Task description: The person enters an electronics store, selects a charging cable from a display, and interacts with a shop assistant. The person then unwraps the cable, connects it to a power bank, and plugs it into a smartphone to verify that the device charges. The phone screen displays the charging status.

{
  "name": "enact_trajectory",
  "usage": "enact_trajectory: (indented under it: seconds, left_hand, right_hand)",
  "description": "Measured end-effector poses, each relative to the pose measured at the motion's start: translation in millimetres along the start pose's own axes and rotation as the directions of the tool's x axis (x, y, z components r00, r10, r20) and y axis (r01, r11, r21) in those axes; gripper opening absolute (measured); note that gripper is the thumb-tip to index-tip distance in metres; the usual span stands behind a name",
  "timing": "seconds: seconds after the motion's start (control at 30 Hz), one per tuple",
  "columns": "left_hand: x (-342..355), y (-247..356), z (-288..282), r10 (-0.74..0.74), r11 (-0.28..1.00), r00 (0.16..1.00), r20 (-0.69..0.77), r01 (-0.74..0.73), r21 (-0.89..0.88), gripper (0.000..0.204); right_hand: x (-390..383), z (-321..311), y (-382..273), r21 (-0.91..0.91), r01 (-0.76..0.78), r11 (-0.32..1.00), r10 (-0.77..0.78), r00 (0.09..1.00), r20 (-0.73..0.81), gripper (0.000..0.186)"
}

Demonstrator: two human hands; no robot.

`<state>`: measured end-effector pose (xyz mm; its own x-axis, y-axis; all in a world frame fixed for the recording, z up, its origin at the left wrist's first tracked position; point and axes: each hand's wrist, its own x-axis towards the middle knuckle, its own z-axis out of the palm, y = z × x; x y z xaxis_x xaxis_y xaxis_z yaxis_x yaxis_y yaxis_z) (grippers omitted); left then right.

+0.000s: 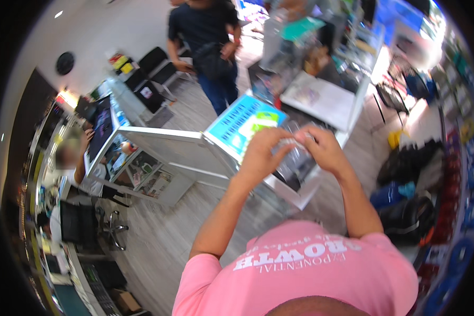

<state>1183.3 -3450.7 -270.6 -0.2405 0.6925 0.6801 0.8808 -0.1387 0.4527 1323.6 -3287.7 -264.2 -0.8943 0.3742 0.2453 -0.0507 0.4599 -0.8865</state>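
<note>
Hands up at chest height, and we see both of them meeting over the white display counter (300, 197), the landmark for everything here; the left hand (262, 154) is curled, fingers bent in and pinching the left end of a small clear packet (289, 143), while the right hand (324, 150) is closed the same way on the packet's right end, so the thing hangs between the two sets of fingertips, just above the counter's glass top; what is inside the packet we cannot tell, it is blurred; on the counter's far-left corner lies a blue and green printed board (242, 124), tilted toward us; beyond the counter's far side stands another person in a dark shirt and jeans (208, 47), holding a dark bag; left of the counter runs a second white showcase (142, 168) with a seated person bent over it; right of the counter, dark bags (405, 210) sit piled on the floor; our own pink shirt (300, 274) fills the near edge
</note>
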Motion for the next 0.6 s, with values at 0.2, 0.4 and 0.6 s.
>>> enact_trajectory:
  seconds: [0.2, 0.4, 0.6]
  left_hand:
    - [26.1, 29.2, -15.5, -0.401, 0.799, 0.872, 0.279, 0.482, -0.358, 0.027]
    - [36.8, 34.2, -13.4, -0.372, 0.765, 0.874, 0.314, 0.48, -0.431, 0.022]
    - [40.2, 31.0, 3.4, -0.244, 0.872, 0.96, 0.137, 0.279, -0.402, 0.02]
  right_hand:
    - [-4.6, -18.0, -16.1, 0.078, 0.179, 0.981, -0.172, 0.981, -0.09, 0.02]
    - [-11.8, -29.0, -10.9, -0.058, 0.391, 0.919, -0.394, 0.916, -0.077, 0.014]
    - [-15.7, -30.4, -8.6, -0.086, 0.301, 0.95, -0.312, 0.931, -0.189, 0.022]
